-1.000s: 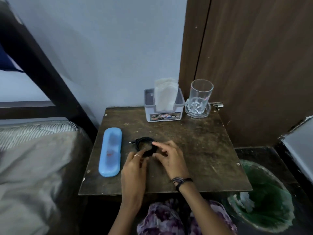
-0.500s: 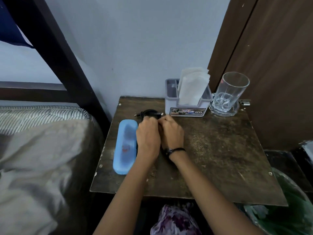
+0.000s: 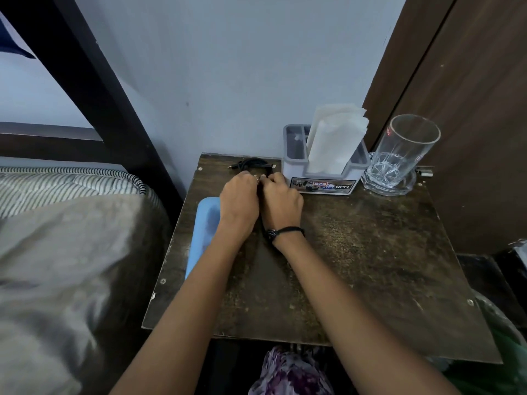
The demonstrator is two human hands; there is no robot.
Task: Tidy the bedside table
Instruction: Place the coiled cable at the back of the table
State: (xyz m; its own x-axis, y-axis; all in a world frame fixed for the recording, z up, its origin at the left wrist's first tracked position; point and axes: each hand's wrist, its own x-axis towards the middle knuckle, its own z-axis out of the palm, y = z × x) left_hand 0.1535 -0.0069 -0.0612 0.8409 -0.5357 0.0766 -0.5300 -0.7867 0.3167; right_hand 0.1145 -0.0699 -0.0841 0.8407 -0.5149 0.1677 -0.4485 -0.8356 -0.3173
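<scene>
Wooden tabletop (image 3: 370,266) first; at its 11 o'clock corner sits the coiled black cable (image 3: 252,163), poking out just past both hands. Left hand (image 3: 239,202) and right hand (image 3: 282,202) are side by side, fingers curled on it.

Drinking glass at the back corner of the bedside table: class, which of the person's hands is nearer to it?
Right. The right hand lies beside the napkin holder, which separates it from the drinking glass. The left hand is farther, over the blue case.
</scene>
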